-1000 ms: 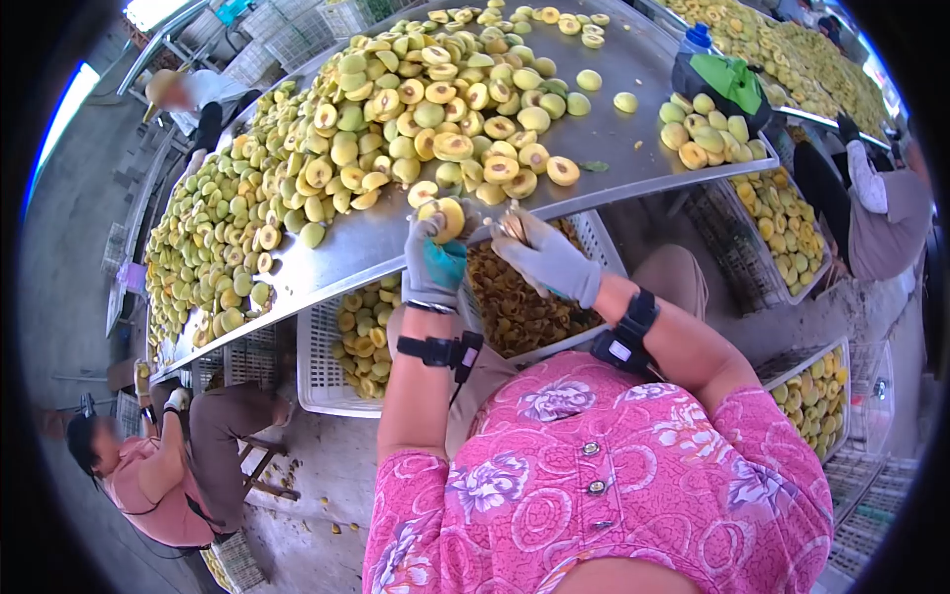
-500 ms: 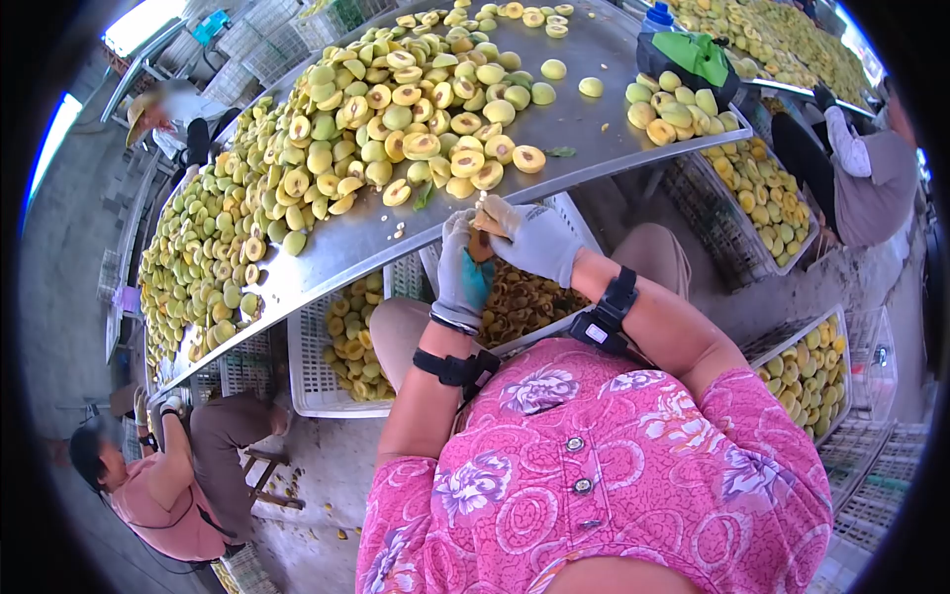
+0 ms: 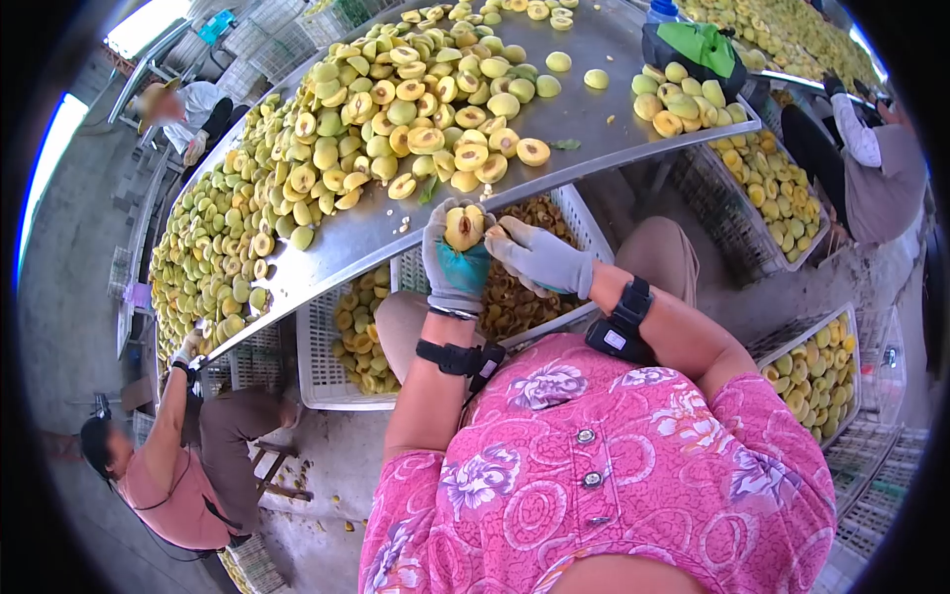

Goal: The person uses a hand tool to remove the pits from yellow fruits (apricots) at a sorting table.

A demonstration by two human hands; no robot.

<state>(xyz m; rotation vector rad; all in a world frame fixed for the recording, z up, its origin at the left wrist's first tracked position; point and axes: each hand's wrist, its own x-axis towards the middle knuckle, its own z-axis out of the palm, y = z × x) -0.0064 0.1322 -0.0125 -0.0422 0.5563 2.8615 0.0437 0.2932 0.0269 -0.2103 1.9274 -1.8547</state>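
Observation:
My left hand point(image 3: 453, 273), in a grey glove with a teal patch, grips a cut yellow stone fruit point(image 3: 464, 228), its brown hollow facing up. Close on its right, my gloved right hand point(image 3: 542, 259) has its fingers pinched together near the fruit. Something small and brownish shows at those fingertips, too small to name. Both hands are over a white crate point(image 3: 591, 230) of brown scraps point(image 3: 524, 302), just off the metal table's point(image 3: 416, 226) near edge. A large heap of halved yellow-green fruit point(image 3: 366, 129) covers much of that table.
White crates of fruit point(image 3: 361, 337) stand left of my knees and at the right point(image 3: 767, 198). A black bag with green cloth point(image 3: 696, 54) sits on the table beside a small fruit pile point(image 3: 683, 104). Co-workers sit at left point(image 3: 178, 475) and right point(image 3: 881, 173).
My hands have drawn slightly apart, and the fruit in my left hand now shows its cut face. The co-worker at lower left has reached an arm up to the table.

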